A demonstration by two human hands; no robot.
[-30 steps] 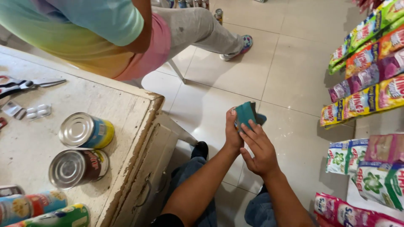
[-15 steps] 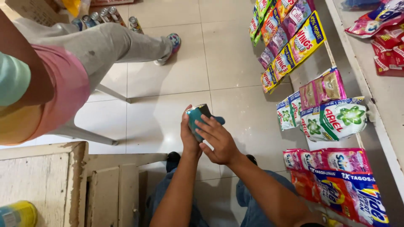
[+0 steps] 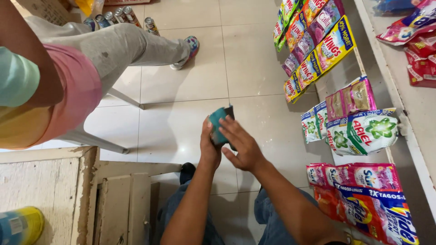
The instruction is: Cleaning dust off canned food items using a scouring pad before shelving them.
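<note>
My left hand (image 3: pixel 210 147) grips a small teal block-shaped thing with a dark side, the teal item (image 3: pixel 218 122), holding it upright above my lap. My right hand (image 3: pixel 240 143) lies against its right face with fingers spread, touching it. Both forearms reach up from the bottom of the view over my jeans. What the item is exactly I cannot tell.
A seated person (image 3: pixel 59 77) in grey trousers and a pink top is at the left on a metal-legged chair. A worn wooden table (image 3: pixel 50 181) with a can (image 3: pixel 18 224) is at bottom left. Hanging sachet strips (image 3: pixel 313 50) and detergent packs (image 3: pixel 363 131) line the right. Cans (image 3: pixel 122 16) stand on the tiled floor.
The view has swung right and away from the table with the cans. Both hands stay on the teal item; my right hand's fingers have slid across its face.
</note>
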